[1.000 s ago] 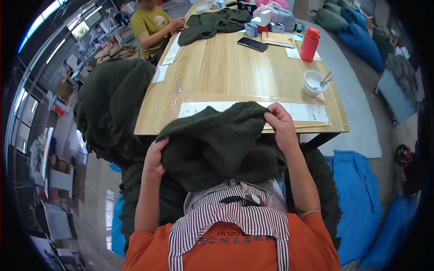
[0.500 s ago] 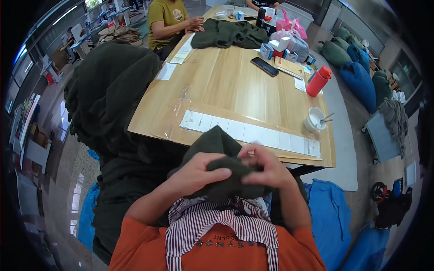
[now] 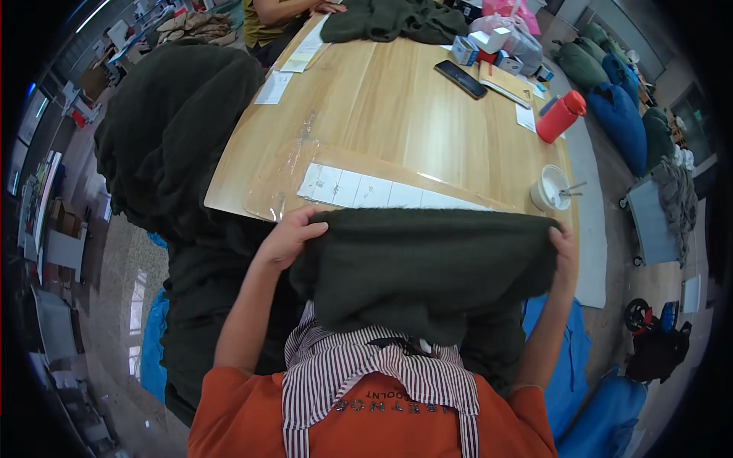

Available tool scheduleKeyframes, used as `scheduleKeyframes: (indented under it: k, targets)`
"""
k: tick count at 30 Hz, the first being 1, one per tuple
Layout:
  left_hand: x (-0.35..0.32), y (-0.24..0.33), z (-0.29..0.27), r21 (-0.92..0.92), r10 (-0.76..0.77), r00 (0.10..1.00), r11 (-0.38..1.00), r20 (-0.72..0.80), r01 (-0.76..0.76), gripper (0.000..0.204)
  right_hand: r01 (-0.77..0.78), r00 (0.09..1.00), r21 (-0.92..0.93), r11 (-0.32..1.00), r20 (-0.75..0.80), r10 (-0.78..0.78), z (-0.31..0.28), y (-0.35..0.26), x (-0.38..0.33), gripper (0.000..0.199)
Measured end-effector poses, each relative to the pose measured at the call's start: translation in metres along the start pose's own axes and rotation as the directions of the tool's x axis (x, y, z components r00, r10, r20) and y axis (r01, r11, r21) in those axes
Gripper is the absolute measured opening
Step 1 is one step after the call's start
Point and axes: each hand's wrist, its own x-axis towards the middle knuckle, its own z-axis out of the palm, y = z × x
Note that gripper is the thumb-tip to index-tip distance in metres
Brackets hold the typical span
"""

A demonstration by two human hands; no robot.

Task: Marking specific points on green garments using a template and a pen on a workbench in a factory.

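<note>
A dark green piece of knitted fabric (image 3: 431,263) is stretched wide between my two hands, above my lap at the table's near edge. My left hand (image 3: 292,238) pinches its upper left corner, thumb on top. At the upper right corner my right hand (image 3: 563,248) grips the cloth, its fingers partly hidden behind it. The top edge runs nearly straight from hand to hand, and the lower part hangs loose over my striped apron (image 3: 382,359). Part of a white paper strip (image 3: 351,187) on the table shows beyond the fabric.
A large heap of dark green fabric (image 3: 179,130) rises on the left. On the wooden table (image 3: 366,114) are a phone (image 3: 460,79), a red bottle (image 3: 561,116), a white cup (image 3: 550,188) and small boxes (image 3: 466,50). A person's hand (image 3: 328,8) rests at the far edge.
The bunched fabric has been spread out flat. My hands have moved apart, left hand to the left and right hand to the right. The view has tilted down a little.
</note>
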Motion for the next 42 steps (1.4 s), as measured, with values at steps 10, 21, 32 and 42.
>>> scheduleKeyframes:
  k: [10,21,32,42]
  targets:
    - [0.075,-0.022,-0.016,0.404,0.397,0.849,0.881,-0.348,-0.247,0.036,0.121,0.969,-0.492,0.862,-0.129,-0.209,0.001,0.097,0.067,0.016]
    - [0.073,-0.025,0.065,0.889,0.738,0.656,0.181,0.161,-0.422,0.018,0.304,0.949,-0.787,0.537,0.203,-0.239,0.004,0.083,0.063,0.014]
    - [0.064,-0.062,0.114,0.867,0.526,0.76,0.079,0.382,-0.491,0.035,0.125,0.692,-0.773,0.623,-0.382,-0.612,-0.045,0.051,0.05,0.016]
    - [0.076,-0.068,0.116,0.896,0.526,0.75,-0.057,0.401,-0.44,0.039,0.105,0.88,-0.95,0.294,-0.049,-0.472,-0.065,0.007,0.111,0.018]
